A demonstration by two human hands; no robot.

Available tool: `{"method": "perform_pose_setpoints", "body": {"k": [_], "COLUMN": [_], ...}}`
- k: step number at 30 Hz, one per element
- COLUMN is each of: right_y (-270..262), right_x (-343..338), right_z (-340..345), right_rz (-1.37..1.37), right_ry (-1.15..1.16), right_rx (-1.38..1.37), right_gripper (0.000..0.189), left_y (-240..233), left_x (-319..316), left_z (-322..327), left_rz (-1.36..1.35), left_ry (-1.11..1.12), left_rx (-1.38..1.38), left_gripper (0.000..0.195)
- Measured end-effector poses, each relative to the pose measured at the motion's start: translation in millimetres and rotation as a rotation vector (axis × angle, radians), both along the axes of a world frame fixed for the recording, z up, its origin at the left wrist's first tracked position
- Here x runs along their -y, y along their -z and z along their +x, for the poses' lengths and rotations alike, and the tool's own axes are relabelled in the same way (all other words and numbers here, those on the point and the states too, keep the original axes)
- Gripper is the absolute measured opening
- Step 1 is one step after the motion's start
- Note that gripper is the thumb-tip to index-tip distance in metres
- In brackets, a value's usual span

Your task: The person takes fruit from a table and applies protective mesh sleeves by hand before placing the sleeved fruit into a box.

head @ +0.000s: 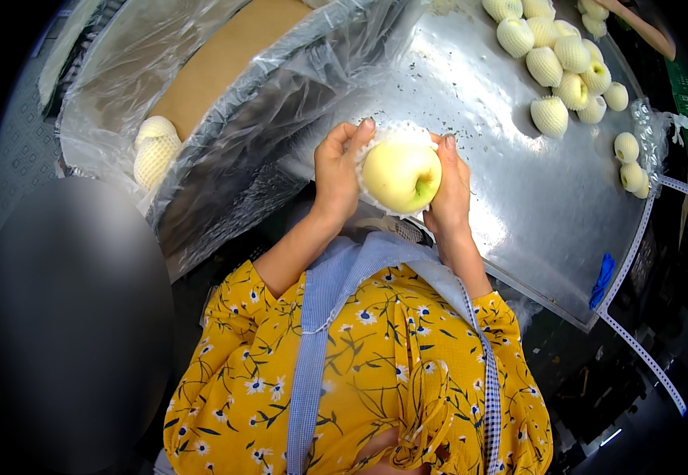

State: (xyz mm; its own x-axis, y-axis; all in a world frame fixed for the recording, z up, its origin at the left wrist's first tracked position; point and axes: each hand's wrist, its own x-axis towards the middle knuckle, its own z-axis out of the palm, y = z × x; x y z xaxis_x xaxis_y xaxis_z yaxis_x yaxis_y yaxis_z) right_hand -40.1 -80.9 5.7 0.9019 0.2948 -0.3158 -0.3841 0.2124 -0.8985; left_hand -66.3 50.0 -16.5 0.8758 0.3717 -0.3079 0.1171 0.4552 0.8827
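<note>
Between both hands, in front of my chest, is a pale yellow-green apple with its hollow turned toward the lower right. A white foam net sleeve surrounds the apple's far side and edges, leaving the face toward me bare. My left hand grips the sleeve on the left, thumb up along its rim. On the other side my right hand holds it, thumb near the top edge. Fingers behind the fruit are partly hidden. Beneath lies the near edge of a metal table.
Several foam-sleeved apples sit at the table's far right. More sleeved apples and a blue crumpled item lie along the right edge. At left, a plastic-lined box holds sleeved fruit. Another person's arm shows at top right.
</note>
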Motion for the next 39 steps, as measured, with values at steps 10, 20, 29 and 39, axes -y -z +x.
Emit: {"method": "perform_pose_setpoints", "body": {"k": [10,20,29,39], "right_y": [5.4,11.1,20.6,-6.9], "right_x": [-1.8,4.4,8.0,7.3], "right_z": [0.0,4.7,7.2,6.6], "right_rz": [0.115,-0.338,-0.392,-0.347], "right_ry": [0.232,0.078,0.037,0.152], "right_rx": [-0.296,0.437,0.515,0.512], "right_gripper": [0.056,0.037,0.032,0.040], "left_y": [2.9,-10.8,-3.3,-4.8], "left_x": [-10.7,7.3,1.9,-3.3], "left_z": [7.0,-2.8,0.4,1.4], "left_rz": [0.675,0.594,0.399,-0.290], "left_ry": [0.187,0.313,0.261,0.234], "left_rx": [-0.046,0.262,0.144,0.018], "left_gripper": [0.018,0.043,0.038,0.049]}}
